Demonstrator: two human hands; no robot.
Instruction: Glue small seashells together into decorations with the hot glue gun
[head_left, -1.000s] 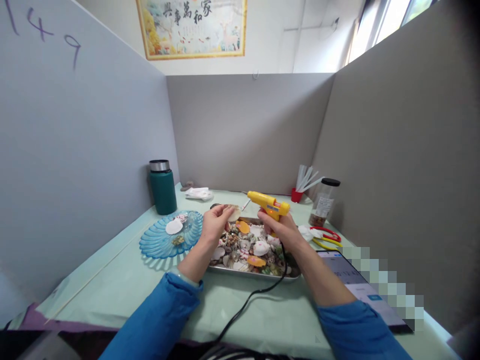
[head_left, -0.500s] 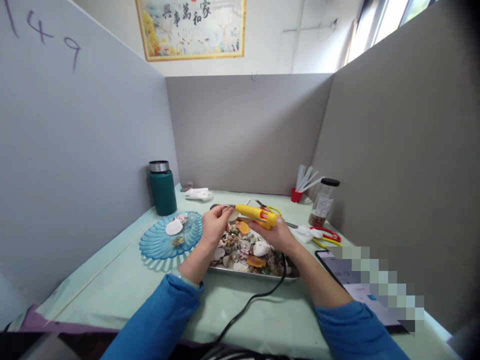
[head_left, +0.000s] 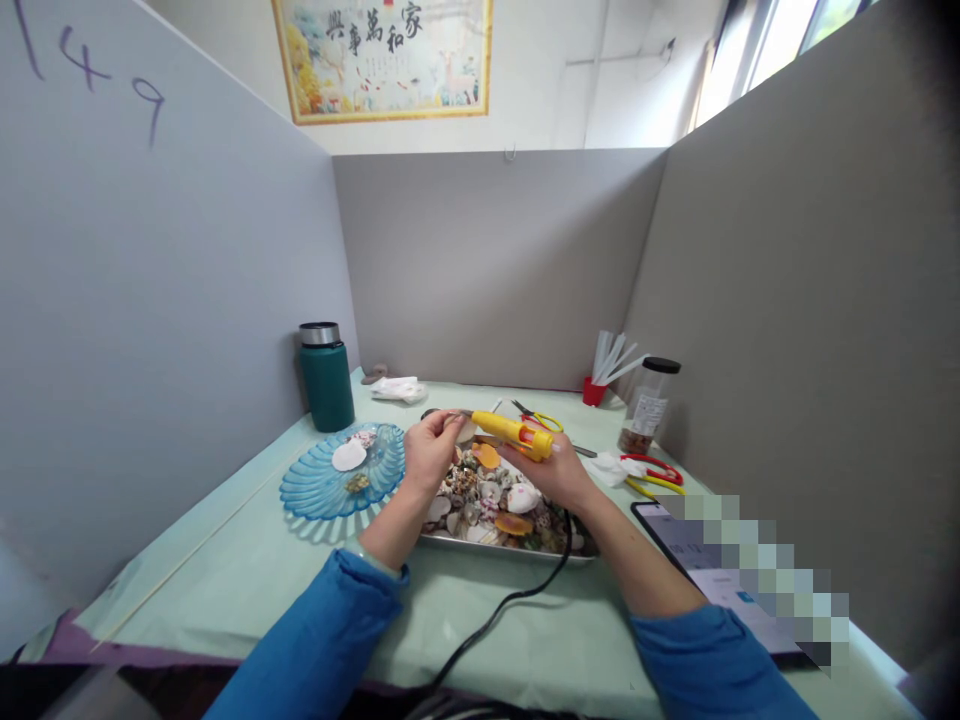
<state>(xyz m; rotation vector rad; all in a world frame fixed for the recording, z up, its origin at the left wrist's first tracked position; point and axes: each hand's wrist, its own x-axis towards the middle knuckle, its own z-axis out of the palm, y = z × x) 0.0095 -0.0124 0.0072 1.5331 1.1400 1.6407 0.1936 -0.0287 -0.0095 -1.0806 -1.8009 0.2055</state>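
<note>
My right hand (head_left: 559,475) is wrapped round a yellow hot glue gun (head_left: 510,430), its nozzle pointing left. The nozzle tip meets the fingertips of my left hand (head_left: 431,450), which pinch a pale shell (head_left: 466,431) partly hidden by the fingers. Both hands are above a metal tray (head_left: 480,546) heaped with mixed seashells, among them a white shell (head_left: 523,497) and an orange shell (head_left: 514,524). To the left, a blue scalloped glass plate (head_left: 300,490) bears a white shell (head_left: 349,456) and a few small pieces.
A green bottle (head_left: 325,385) stands behind the plate. On the right are a red cup of glue sticks (head_left: 594,391), a clear jar (head_left: 645,410), red-handled scissors (head_left: 660,468) and a phone (head_left: 697,560). The black cord (head_left: 495,610) crosses the table front. Partitions enclose three sides.
My right thumb has come down off the glue gun's back end, and the gun's rear has dipped slightly. My left hand stays at the nozzle.
</note>
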